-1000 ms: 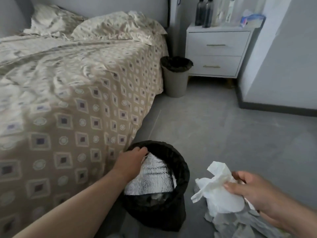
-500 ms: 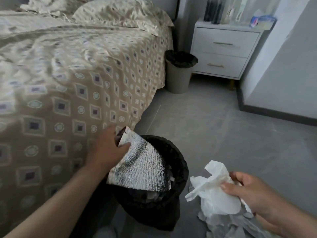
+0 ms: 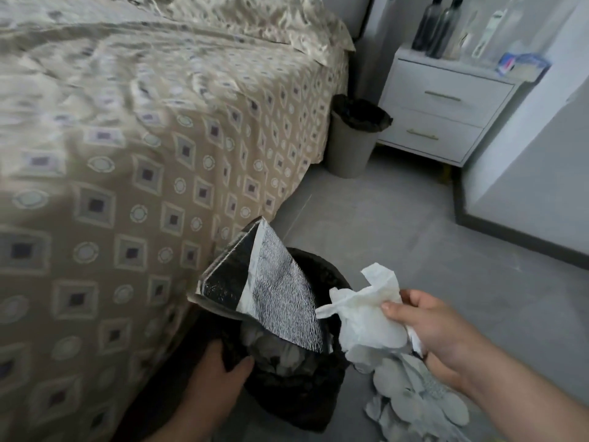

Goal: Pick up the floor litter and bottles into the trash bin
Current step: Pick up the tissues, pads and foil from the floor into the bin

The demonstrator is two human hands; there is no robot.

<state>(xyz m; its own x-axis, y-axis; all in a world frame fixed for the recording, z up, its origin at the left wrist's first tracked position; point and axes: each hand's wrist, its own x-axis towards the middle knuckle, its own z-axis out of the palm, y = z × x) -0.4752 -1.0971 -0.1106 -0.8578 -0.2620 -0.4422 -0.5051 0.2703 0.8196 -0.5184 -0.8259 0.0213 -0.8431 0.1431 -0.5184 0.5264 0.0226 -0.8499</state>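
The black trash bin (image 3: 306,403) sits on the gray floor (image 3: 414,234) at six o'clock, right beside the bed (image 3: 127,154). A shiny silver foil bag (image 3: 274,295) sticks up out of it and leans toward eleven o'clock. The person's left hand (image 3: 220,374) grips the bin's rim at seven o'clock, thumb and fingers curled on the black liner. The right hand (image 3: 427,333), at four o'clock, pinches a crumpled white tissue (image 3: 366,320) just beside the bin's rim. Under that hand, at five o'clock, more pale litter (image 3: 414,400) lies on the floor. Far off at one o'clock a second bin (image 3: 350,145) stands next to a white nightstand (image 3: 446,106) with dark bottles (image 3: 436,27) on top.
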